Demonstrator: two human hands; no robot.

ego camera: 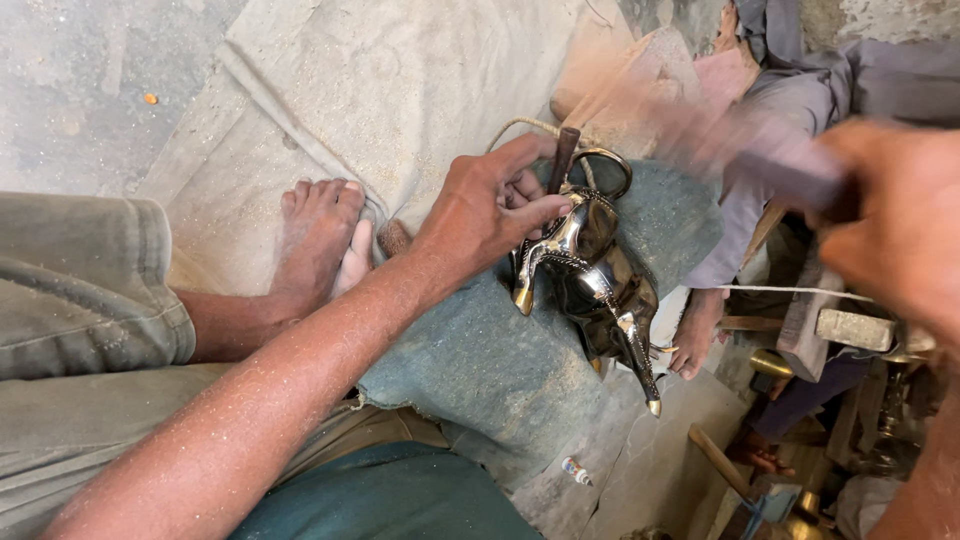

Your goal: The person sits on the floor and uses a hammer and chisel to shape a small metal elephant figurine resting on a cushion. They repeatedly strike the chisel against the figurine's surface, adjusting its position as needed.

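Upper left of frame: we see bare stone floor (90, 80) and dusty sackcloth (400, 80), open passage. Centre: left hand (480, 215) with upright punch (562, 160) pins brass figure (595, 280) onto grey pad (500, 360), blocking approach from left. Bare foot (315, 240) lies just left of it. Right side: we note blurred right hand (900, 230), other person's foot (695, 335), and tool clutter at lower right, tight.

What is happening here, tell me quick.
A person sits on the ground working a shiny metal animal figure that lies on a grey-green cloth pad. The left hand holds a dark punch upright against the figure. The right hand is raised at the right edge, gripping a blurred tool, probably a hammer. A bare foot rests beside the pad.
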